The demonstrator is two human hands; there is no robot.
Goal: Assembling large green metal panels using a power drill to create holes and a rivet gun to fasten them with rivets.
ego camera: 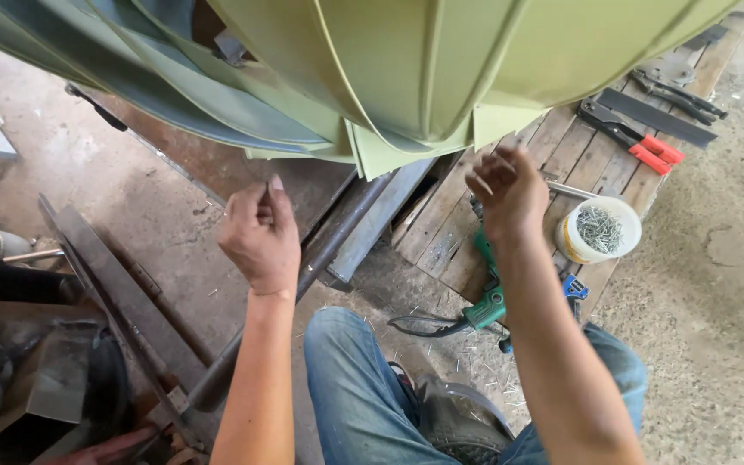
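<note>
The largest item is a green sheet-metal shell [424, 69] of curved, overlapping panels. It fills the 12 o'clock area, and its upper part is cut off by the frame edge. Below it lies a concrete floor [716, 293], dusty and strewn with small metal offcuts. A wooden pallet [458, 224] serves as the worktop from centre to 2 o'clock. A long steel bar [105, 275] and a steel pipe [329, 241] run diagonally across the floor toward 7 o'clock.

On the pallet, at 2 o'clock, lie red-handled snips [639, 142], a flat dark metal strip [656, 116] and further pliers [678, 93]. A white tub of rivets [600, 231] stands at 3 o'clock, just beside the right hand. A green power drill [486, 306] lies at 5 o'clock, partly hidden behind the right forearm.

The left hand [260, 237], at 9 o'clock of centre, is pressed together, pinching a thin rivet [269, 185] between thumb and fingers; the rivet is too small to make out in detail. The right hand [510, 194] is raised under the shell's lower edge with fingers loosely curled and holds nothing visible. The dark clutter [36, 370] at 8 o'clock is hard to identify.
</note>
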